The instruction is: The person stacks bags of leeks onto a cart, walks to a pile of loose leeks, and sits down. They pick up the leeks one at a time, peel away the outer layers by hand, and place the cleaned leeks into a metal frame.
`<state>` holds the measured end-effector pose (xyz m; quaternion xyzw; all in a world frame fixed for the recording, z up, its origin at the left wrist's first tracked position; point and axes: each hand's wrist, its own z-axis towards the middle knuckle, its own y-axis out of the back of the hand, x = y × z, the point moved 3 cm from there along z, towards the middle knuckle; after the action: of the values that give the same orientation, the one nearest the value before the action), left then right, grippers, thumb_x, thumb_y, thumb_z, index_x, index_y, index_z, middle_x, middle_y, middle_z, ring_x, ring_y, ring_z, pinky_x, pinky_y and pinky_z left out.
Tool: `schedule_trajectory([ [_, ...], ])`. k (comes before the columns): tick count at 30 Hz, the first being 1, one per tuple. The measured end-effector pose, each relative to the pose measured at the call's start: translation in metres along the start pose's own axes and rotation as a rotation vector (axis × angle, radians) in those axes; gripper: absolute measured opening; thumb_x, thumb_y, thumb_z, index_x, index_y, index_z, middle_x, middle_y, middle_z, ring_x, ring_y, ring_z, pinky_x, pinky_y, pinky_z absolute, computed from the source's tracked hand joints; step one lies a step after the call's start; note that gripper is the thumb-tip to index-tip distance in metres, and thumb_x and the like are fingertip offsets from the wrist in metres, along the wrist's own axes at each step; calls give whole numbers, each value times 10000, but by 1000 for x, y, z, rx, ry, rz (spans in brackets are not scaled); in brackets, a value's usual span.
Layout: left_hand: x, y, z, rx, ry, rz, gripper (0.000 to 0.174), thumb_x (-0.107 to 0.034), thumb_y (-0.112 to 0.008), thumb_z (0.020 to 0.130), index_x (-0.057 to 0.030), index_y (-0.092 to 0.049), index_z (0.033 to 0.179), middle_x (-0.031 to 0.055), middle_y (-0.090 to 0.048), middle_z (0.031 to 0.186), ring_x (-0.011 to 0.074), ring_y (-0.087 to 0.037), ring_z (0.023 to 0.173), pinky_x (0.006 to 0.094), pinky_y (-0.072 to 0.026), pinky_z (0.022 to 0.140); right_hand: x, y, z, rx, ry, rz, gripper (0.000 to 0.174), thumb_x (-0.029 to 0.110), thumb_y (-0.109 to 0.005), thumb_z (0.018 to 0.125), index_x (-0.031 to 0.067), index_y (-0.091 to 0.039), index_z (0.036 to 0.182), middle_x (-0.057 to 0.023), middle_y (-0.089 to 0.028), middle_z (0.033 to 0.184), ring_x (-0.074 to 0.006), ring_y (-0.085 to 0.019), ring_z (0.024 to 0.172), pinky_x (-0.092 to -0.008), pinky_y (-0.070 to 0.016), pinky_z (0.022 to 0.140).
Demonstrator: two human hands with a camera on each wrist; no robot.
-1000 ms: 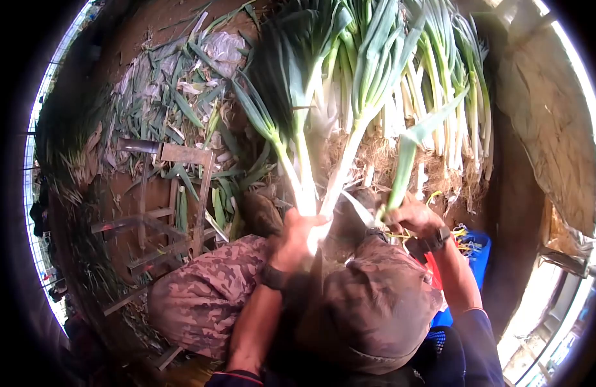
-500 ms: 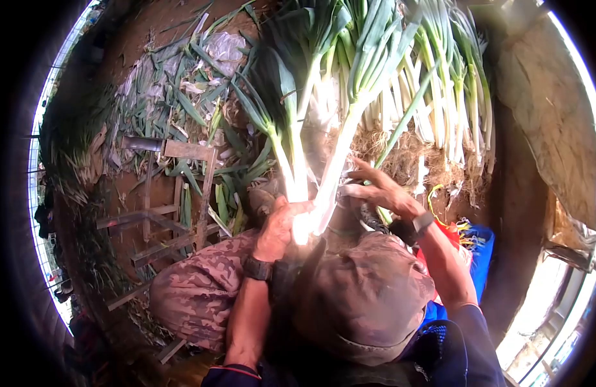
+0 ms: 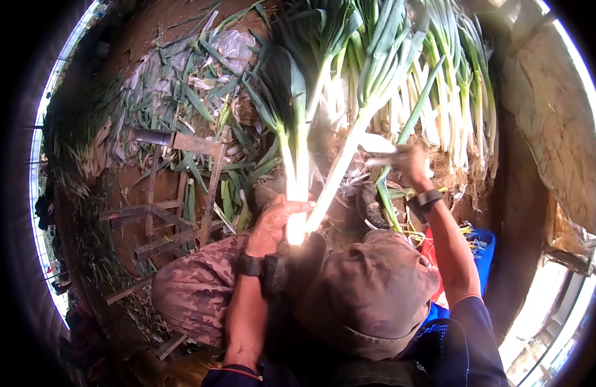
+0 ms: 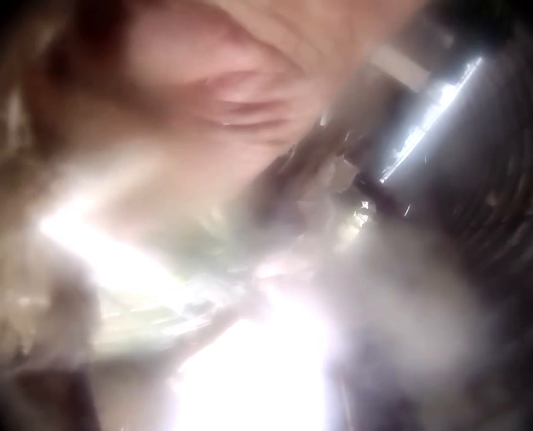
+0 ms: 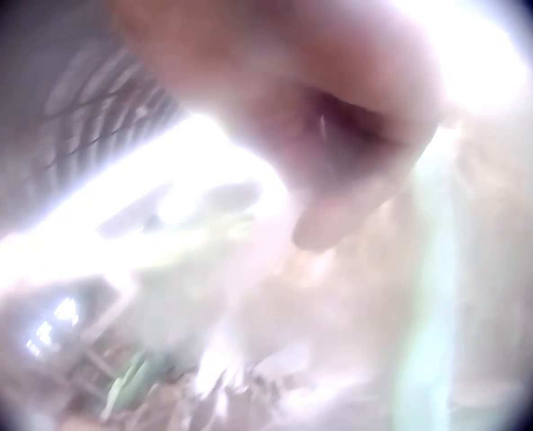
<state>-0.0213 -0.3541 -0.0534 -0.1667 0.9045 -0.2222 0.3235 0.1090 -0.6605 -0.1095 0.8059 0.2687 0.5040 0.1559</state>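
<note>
In the head view my left hand (image 3: pixel 272 222) grips the white lower ends of several leeks (image 3: pixel 340 168) above the lap, their green tops fanning away. Strong sunlight washes out the lower stalks. To their right, my right hand (image 3: pixel 412 166), blurred, has its fingers curled on a whitish strip of leek skin (image 3: pixel 376 143) stretching from the stalk side. A long loose green leaf (image 3: pixel 415 113) passes beside that hand. The left wrist view shows the left hand (image 4: pixel 230 99) blurred over glaring stalks; the right wrist view shows curled right fingers (image 5: pixel 316 233) with pale skin below.
Unpeeled leeks with roots (image 3: pixel 453 116) lie in a row at the far right. Leaf scraps (image 3: pixel 181 90) cover the ground at left, behind a wooden frame (image 3: pixel 198 145) with a blade-like metal piece (image 3: pixel 151 137). A blue container (image 3: pixel 484 255) stands at right by the knee.
My right hand let go of a green leaf, reached in to the held leek stalk with spread fingers, then drew away to the right with a whitish strip. The left hand kept its grip.
</note>
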Motion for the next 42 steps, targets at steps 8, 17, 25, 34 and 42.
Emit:
schedule_trajectory([
  [8, 1, 20, -12, -46, -168, 200, 218, -113, -683, 817, 70, -654, 932, 96, -663, 860, 161, -626, 720, 241, -486, 636, -112, 72, -29, -502, -75, 697, 116, 39, -653, 859, -17, -711, 941, -72, -686, 789, -110, -626, 628, -232, -518, 543],
  [17, 28, 16, -8, -140, -464, 597, 126, -95, -662, 807, 25, -637, 836, 16, -590, 696, 76, -558, 579, 224, -411, 485, 59, 7, -82, -38, 665, -770, 524, 146, -704, 777, 105, -549, 1277, -125, -563, 1315, -332, -578, 1128, -440, -466, 936],
  [25, 4, -29, -44, -204, -658, 705, 242, -127, -729, 716, 96, -701, 803, 62, -658, 664, 116, -585, 591, 295, -455, 545, 135, -49, -27, 708, 875, -511, 270, 166, -765, 681, 72, -745, 934, -73, -709, 858, -252, -676, 832, -364, -514, 728],
  [34, 4, 3, -60, -31, -1180, 1225, 152, -99, -625, 846, 32, -689, 892, 90, -651, 780, 150, -598, 655, 265, -432, 565, 122, -64, -38, 718, 960, -369, 135, 128, -656, 827, 26, -710, 898, -105, -696, 894, -272, -668, 822, -363, -529, 751],
  [42, 15, 8, -41, -2, -296, 333, 148, -96, -659, 826, 47, -669, 862, 61, -627, 697, 117, -579, 579, 239, -426, 512, 126, -65, -23, 297, 805, -437, 134, 101, -526, 950, -1, -607, 919, -94, -611, 772, -205, -625, 655, -346, -597, 647],
])
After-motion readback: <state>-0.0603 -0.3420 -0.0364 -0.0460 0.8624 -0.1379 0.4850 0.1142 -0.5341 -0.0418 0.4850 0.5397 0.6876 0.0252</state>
